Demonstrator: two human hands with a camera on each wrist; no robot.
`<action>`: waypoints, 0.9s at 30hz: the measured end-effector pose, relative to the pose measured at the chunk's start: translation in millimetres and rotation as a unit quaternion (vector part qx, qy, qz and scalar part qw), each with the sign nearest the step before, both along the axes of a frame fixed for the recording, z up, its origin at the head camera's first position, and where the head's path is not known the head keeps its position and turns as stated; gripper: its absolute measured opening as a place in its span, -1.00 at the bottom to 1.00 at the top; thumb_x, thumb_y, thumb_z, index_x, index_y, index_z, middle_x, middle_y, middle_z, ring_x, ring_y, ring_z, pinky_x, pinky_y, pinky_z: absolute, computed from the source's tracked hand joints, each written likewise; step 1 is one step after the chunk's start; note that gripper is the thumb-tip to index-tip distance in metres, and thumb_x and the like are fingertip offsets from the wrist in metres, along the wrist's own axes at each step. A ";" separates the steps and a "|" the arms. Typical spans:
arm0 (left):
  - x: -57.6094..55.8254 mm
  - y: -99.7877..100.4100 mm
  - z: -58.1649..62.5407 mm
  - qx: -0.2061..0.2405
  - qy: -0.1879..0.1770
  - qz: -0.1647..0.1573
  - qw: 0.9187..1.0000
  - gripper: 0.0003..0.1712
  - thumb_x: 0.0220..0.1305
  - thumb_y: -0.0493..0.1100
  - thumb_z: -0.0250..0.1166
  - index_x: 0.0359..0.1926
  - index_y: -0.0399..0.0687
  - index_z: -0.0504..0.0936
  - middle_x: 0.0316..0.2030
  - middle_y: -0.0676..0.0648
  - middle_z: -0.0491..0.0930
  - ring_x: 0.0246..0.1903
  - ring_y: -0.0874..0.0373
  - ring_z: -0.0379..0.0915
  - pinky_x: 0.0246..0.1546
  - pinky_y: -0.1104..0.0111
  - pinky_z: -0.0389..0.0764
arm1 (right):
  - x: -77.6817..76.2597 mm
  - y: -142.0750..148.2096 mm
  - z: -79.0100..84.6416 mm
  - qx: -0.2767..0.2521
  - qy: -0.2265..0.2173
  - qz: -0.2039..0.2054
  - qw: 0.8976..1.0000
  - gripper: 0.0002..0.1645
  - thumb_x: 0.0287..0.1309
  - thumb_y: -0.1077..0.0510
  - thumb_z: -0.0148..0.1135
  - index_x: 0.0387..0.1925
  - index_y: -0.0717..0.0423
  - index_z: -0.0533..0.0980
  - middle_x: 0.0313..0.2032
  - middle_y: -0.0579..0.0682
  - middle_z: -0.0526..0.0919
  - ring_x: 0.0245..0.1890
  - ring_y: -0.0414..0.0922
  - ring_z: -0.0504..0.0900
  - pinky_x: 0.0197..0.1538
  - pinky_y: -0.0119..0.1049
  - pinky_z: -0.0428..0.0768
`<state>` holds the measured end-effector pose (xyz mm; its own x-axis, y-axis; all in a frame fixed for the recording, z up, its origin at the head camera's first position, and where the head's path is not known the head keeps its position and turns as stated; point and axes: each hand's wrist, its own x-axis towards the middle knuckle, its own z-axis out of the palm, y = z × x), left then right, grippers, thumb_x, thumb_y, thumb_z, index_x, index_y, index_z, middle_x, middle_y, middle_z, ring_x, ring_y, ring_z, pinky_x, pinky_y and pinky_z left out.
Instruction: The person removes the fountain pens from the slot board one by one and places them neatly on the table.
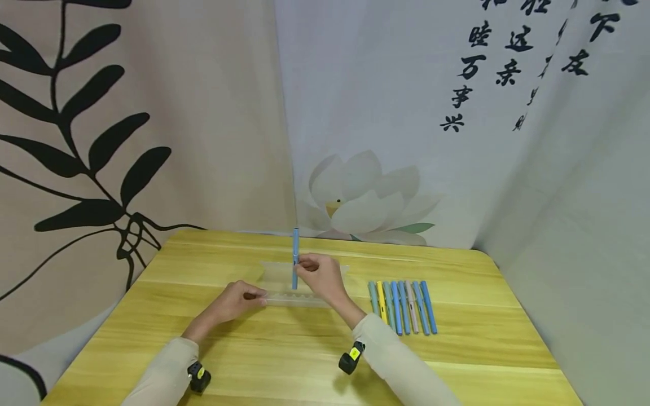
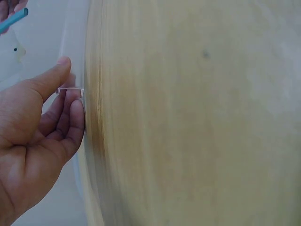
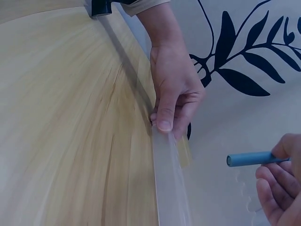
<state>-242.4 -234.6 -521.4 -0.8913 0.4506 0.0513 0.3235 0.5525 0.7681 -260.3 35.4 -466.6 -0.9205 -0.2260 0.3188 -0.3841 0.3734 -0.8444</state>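
My left hand (image 1: 238,301) pinches the left end of a clear plastic holder (image 1: 297,301), thumb on top and fingers beneath in the left wrist view. Along the holder's edge runs a scalloped strip, and a translucent sheet-like part stands behind it. Between thumb and fingers, my right hand (image 1: 321,276) holds a blue pen (image 1: 295,245) upright over the holder. The pen's lower end (image 3: 235,160) points toward the holder in the right wrist view; whether it touches cannot be made out. Part of the pen is hidden behind the right fingers.
To the right, several pens (image 1: 401,307) in blue, green, yellow and greyish pink lie side by side in a row. The wooden table (image 1: 274,361) ends at a back edge against a printed curtain (image 1: 228,113).
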 end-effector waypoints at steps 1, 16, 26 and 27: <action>0.3 -0.3 -0.3 0.000 0.000 -0.001 1.000 -0.62 0.44 -0.06 0.32 0.09 -0.24 0.73 0.00 -0.18 0.74 -0.15 0.16 0.66 -0.19 0.39 0.66 | 1.0 2.9 0.4 -0.001 -0.001 -0.002 1.000 -0.74 0.29 0.10 0.35 -0.05 0.07 0.75 -0.24 -0.08 0.81 -0.27 -0.22 0.75 -0.18 -0.36 0.69; 1.1 -0.9 0.4 0.000 -0.004 0.005 1.000 -0.63 0.43 -0.07 0.33 0.09 -0.24 0.74 0.00 -0.18 0.73 -0.17 0.19 0.63 -0.21 0.41 0.63 | 14.8 50.8 5.3 -0.017 -0.006 -0.034 0.999 -0.76 0.28 0.10 0.38 -0.05 0.04 0.75 -0.26 -0.08 0.81 -0.26 -0.19 0.76 -0.16 -0.29 0.71; -0.9 0.4 -1.4 0.002 -0.005 0.001 1.000 -0.65 0.43 -0.08 0.33 0.07 -0.23 0.74 -0.01 -0.18 0.74 -0.19 0.21 0.62 -0.22 0.41 0.63 | 24.4 91.4 5.1 -0.028 -0.014 -0.073 0.997 -0.76 0.25 0.12 0.43 -0.06 0.07 0.76 -0.28 -0.04 0.81 -0.28 -0.16 0.75 -0.17 -0.26 0.70; -0.9 0.6 -1.3 0.002 -0.005 0.000 1.000 -0.65 0.43 -0.08 0.33 0.08 -0.23 0.74 -0.02 -0.18 0.74 -0.20 0.22 0.62 -0.22 0.41 0.63 | 24.8 96.0 4.7 -0.027 -0.015 -0.076 0.997 -0.76 0.25 0.12 0.43 -0.06 0.06 0.76 -0.28 -0.05 0.81 -0.28 -0.16 0.75 -0.17 -0.26 0.70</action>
<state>-243.3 -234.0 -522.7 -0.8916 0.4506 0.0438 0.3155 0.5491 0.7739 -235.5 131.4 -461.9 -0.9522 -0.0661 0.2982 -0.3004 0.3792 -0.8752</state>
